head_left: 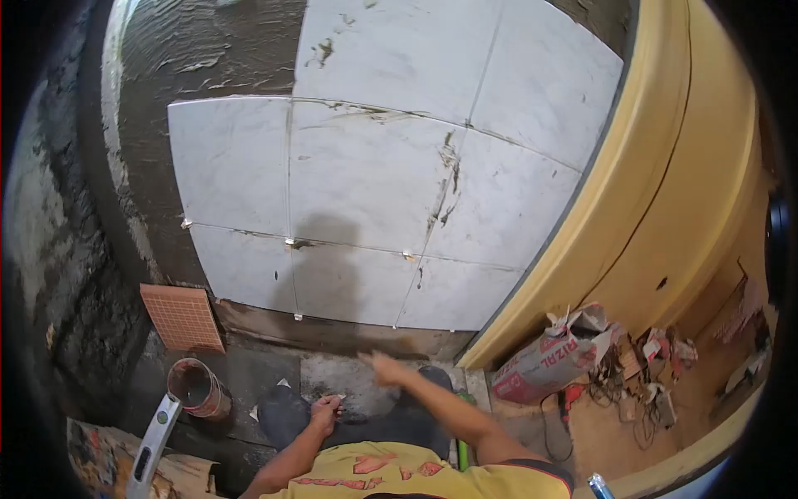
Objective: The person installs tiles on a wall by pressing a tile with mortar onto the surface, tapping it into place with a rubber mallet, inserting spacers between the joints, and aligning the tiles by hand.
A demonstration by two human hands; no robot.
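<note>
My left hand (pixel 327 411) is closed near my left knee, its fingers curled together. Anything inside those fingers is too small to make out. Reaching forward over the floor, my right hand (pixel 382 369) has at least one finger stretched out toward the left and appears to hold nothing. It is a little in front of the lowest row of white wall tiles (pixel 356 284), apart from them. Small white pieces sit at the tile joints, one being a tile spacer or wedge (pixel 290 241). Grey mortar smears mark several joints.
A bucket (pixel 199 389) stands at left beside a spirit level (pixel 153 447). Behind it, a reddish tile (pixel 182 318) leans on the wall. At right are a cement bag (pixel 549 362), a red power tool (pixel 570 397) with a cord, and debris near a yellow frame (pixel 573 258).
</note>
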